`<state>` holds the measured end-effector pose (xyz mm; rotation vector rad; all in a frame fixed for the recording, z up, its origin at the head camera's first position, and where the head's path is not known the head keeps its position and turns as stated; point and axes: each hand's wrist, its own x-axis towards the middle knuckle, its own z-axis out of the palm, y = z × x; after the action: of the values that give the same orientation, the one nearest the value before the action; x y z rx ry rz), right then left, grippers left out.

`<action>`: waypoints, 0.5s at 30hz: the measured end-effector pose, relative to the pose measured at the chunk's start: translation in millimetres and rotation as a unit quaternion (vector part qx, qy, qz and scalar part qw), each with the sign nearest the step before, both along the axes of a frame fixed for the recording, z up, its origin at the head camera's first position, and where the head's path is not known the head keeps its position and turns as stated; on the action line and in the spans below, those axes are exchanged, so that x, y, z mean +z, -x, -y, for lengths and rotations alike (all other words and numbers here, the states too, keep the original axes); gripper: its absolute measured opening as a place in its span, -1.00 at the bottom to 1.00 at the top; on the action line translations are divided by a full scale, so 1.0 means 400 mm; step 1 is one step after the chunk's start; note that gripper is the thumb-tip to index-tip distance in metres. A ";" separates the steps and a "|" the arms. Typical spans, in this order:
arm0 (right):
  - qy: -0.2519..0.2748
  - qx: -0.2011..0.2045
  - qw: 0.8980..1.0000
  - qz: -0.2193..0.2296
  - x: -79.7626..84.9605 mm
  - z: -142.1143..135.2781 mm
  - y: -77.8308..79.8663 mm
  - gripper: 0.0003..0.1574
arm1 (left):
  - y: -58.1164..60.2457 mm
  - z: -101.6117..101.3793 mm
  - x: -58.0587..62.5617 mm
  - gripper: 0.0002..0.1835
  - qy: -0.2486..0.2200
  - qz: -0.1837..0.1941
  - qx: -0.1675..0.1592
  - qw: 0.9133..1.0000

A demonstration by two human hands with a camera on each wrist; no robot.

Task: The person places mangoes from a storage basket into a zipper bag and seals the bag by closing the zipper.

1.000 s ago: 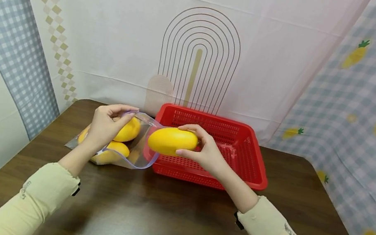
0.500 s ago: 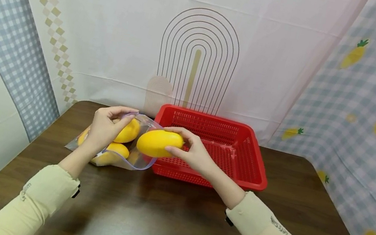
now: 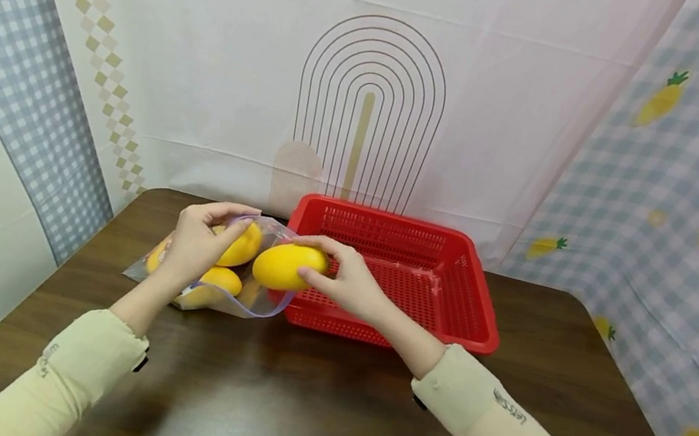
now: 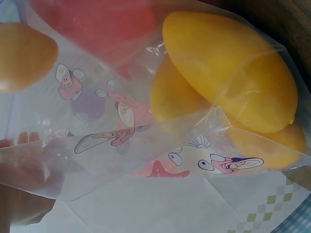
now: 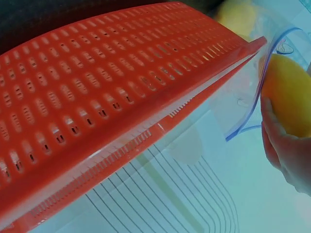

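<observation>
My left hand [image 3: 194, 241] pinches the upper rim of a clear zip bag [image 3: 251, 296] with a purple zip edge, holding its mouth apart. Several yellow mangoes [image 4: 228, 68] lie inside, seen through the cartoon-printed plastic in the left wrist view. With thumb and fingers, my right hand [image 3: 348, 280] grips another yellow mango [image 3: 274, 265] by its right end. This mango's left end reaches into the bag's mouth, and the right wrist view has it just past the purple edge [image 5: 260, 90]. Part of the bag is hidden behind my left hand.
A red perforated plastic basket [image 3: 482, 304] stands on the dark wooden table [image 3: 287, 410], directly right of the bag. The bag's mouth overlaps the basket's left end. Behind the table hangs a pale printed cloth [image 3: 228, 72], with checked cloth [image 3: 630, 221] at the right.
My right hand has carried its mango leftward and slightly down, from over the basket's left side to the bag's mouth. My left hand keeps hold of the rim, almost in place.
</observation>
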<state>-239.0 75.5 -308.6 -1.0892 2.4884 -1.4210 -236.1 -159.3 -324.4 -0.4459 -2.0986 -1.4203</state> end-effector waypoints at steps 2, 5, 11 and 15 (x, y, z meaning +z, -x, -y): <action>-0.011 -0.006 1.000 -0.002 0.000 0.005 -0.001 -0.47 | -0.002 -0.004 0.000 -0.85 -0.002 0.001 -0.001 1.000; -0.020 -0.012 1.000 -0.001 0.000 0.010 -0.002 -0.46 | -0.003 -0.008 0.000 -0.85 -0.004 0.003 -0.001 1.000; -0.038 -0.007 0.998 -0.041 0.002 0.025 -0.002 -0.48 | -0.003 -0.008 0.007 -0.85 0.003 0.000 -0.005 1.000; -0.054 -0.009 0.997 -0.058 0.007 0.035 -0.003 -0.48 | -0.003 -0.005 0.012 -0.85 0.007 0.003 -0.003 1.000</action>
<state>-237.7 61.5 -305.8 -1.1614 2.6256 -1.2441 -235.0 -157.2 -319.6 -0.4531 -2.1158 -1.4120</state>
